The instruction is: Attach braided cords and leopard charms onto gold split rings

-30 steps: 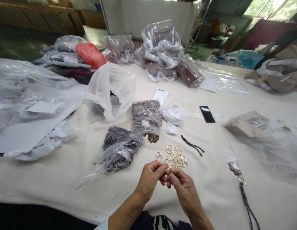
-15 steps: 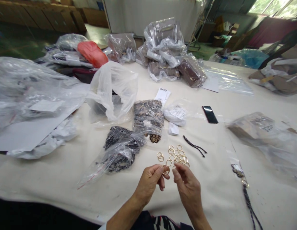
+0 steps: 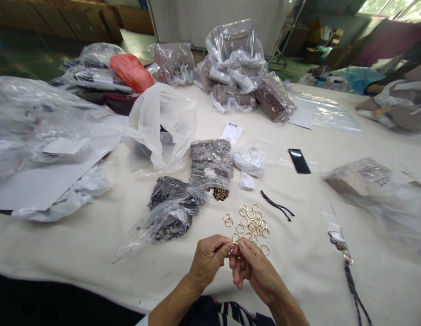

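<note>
1. The left hand (image 3: 207, 260) and the right hand (image 3: 257, 270) meet low in the middle of the view. They are over the near edge of the cloth-covered table (image 3: 305, 267), with their fingertips together.
2. The left grip is narrow, with thumb and forefinger pinched on a gold ring (image 3: 234, 245).
3. The right grip closes on the same ring from its 3 o'clock side, and the remaining fingers curl underneath.
4. The ring sits between the two sets of fingertips. Whether it touches the cloth cannot be told.
5. A pile of loose rings (image 3: 253, 221) lies on the table just beyond the hands, at 12 to 1 o'clock. A single ring (image 3: 264, 249) lies apart from the pile, just beside the right hand.
6. A short black cord (image 3: 276, 206) lies past the pile at 1 o'clock.
7. A clear bag of dark cords (image 3: 169, 213) rests at 10 o'clock from the hands.
8. A bag of leopard-print pieces (image 3: 211, 160) stands behind that bag at 12 o'clock, and the two bags touch.
9. A dark phone (image 3: 299, 160) lies flat farther off at 1 o'clock, well apart from the rings.
10. A long braided cord (image 3: 350, 277) runs toward the near edge at 3 o'clock.
11. A loose white plastic bag (image 3: 159, 124) slumps at 11 o'clock.
12. Wrapped brown bundles (image 3: 237, 72) are heaped on the far side at 12 o'clock.
</note>
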`<state>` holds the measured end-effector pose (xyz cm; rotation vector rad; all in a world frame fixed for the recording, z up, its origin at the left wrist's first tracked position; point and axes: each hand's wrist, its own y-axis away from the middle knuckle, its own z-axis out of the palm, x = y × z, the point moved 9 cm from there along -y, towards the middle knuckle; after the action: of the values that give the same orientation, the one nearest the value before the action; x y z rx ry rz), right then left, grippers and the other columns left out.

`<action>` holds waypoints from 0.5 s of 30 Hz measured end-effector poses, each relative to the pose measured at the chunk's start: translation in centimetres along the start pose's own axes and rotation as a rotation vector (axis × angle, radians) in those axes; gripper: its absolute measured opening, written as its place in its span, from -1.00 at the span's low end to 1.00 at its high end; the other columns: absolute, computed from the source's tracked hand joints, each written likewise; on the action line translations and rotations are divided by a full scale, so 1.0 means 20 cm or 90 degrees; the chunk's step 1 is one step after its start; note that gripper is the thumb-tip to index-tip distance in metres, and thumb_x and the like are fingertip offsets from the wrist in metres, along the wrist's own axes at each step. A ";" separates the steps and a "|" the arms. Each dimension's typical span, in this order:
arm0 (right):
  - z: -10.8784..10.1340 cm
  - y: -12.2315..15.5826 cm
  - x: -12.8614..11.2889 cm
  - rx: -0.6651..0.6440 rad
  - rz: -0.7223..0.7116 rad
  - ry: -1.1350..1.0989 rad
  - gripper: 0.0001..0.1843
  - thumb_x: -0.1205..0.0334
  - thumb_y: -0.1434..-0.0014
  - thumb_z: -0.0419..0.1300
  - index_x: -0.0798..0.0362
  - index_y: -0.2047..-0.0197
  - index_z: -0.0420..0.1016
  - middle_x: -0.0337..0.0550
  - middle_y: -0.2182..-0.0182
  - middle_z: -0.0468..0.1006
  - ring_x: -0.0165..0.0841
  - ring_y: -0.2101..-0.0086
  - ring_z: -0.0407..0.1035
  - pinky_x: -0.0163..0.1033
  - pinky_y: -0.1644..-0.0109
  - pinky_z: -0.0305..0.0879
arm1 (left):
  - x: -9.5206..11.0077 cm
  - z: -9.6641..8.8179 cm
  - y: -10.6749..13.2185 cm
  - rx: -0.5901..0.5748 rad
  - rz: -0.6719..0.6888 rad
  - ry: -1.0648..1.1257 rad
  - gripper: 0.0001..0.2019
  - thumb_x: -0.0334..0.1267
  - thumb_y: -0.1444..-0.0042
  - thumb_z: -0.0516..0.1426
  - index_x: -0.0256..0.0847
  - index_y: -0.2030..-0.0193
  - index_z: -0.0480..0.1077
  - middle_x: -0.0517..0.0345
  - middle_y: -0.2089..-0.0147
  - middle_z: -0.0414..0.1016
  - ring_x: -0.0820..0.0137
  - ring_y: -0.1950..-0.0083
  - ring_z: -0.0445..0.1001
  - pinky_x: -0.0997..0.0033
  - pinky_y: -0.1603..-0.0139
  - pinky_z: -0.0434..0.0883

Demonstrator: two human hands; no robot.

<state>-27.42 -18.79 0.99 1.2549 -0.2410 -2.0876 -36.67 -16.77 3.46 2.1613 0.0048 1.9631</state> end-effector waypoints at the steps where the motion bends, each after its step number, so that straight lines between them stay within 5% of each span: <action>1: 0.01 0.00 0.00 -0.007 -0.006 -0.038 -0.61 -0.09 -0.15 0.12 0.10 0.41 0.26 -0.22 0.52 0.45 -0.51 0.68 0.33 -0.45 0.67 0.22 | 0.01 0.00 0.00 -0.002 0.013 -0.016 -0.72 -0.10 -0.14 0.07 -0.25 0.35 0.49 0.13 0.49 0.44 0.51 0.55 0.32 0.58 0.57 0.26; 9: 0.01 -0.01 0.02 0.037 -0.065 -0.122 -0.62 -0.05 -0.16 0.12 0.10 0.45 0.26 -0.27 0.62 0.41 -0.57 0.74 0.21 -0.50 0.71 0.09 | 0.00 0.01 0.00 -0.031 0.016 -0.004 -0.72 -0.14 -0.18 0.04 -0.29 0.29 0.48 0.13 0.45 0.40 0.54 0.54 0.31 0.56 0.50 0.28; 15: -0.01 -0.02 0.08 0.015 0.020 -0.205 -0.62 -0.03 -0.13 0.17 0.10 0.50 0.24 -0.35 0.69 0.32 -0.65 0.79 0.00 -0.50 0.72 -0.13 | -0.07 0.08 0.00 -0.108 -0.063 0.263 -0.75 -0.17 -0.06 0.17 -0.29 0.17 0.45 0.17 0.45 0.37 0.55 0.49 0.28 0.57 0.50 0.27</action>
<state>-27.86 -19.51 -0.38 0.9163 -0.4275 -2.2576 -35.19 -17.24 1.99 1.5917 0.0117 2.2226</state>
